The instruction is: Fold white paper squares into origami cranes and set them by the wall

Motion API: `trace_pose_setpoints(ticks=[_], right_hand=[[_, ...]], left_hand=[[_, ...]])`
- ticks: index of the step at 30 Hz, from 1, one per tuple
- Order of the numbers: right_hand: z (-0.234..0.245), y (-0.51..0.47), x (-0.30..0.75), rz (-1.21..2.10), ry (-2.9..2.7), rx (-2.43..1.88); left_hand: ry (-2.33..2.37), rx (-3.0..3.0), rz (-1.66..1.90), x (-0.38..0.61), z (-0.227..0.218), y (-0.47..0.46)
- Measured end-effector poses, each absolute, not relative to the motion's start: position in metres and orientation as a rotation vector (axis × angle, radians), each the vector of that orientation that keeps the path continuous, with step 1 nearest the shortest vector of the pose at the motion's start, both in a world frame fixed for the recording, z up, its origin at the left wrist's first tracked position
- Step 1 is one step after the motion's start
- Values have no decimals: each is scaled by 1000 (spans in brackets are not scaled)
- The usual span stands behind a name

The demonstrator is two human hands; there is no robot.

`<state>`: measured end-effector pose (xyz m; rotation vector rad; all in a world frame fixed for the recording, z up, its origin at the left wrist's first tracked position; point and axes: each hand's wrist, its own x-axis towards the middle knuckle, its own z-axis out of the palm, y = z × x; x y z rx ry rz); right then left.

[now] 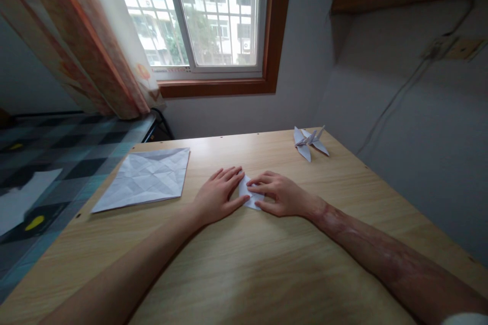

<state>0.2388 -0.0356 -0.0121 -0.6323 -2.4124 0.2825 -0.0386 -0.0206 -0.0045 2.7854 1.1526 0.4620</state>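
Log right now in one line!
left hand: on folded paper | right hand: on same paper | creased sheet: left | paper cranes: far right

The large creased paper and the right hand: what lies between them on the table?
The left hand and the small folded paper, as the head view shows.

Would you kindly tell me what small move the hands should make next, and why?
Probably press the small folded paper flat with the right hand: it lies on the table between the two hands, and the left hand seems placed to steady it.
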Motion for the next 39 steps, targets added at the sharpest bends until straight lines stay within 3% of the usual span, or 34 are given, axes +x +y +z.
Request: trace_pose_setpoints(ticks=[25,31,39], right_hand=[[-17,-37,234,218,-2330,-815],[-13,-33,235,67,-2384,-766],[-19,-29,241,125,-2411,-721]], left_hand=[[980,2793,587,-38,6,-24],[1082,2812,639,-36,2,-22],[1155,2863,679,-36,2,-21]])
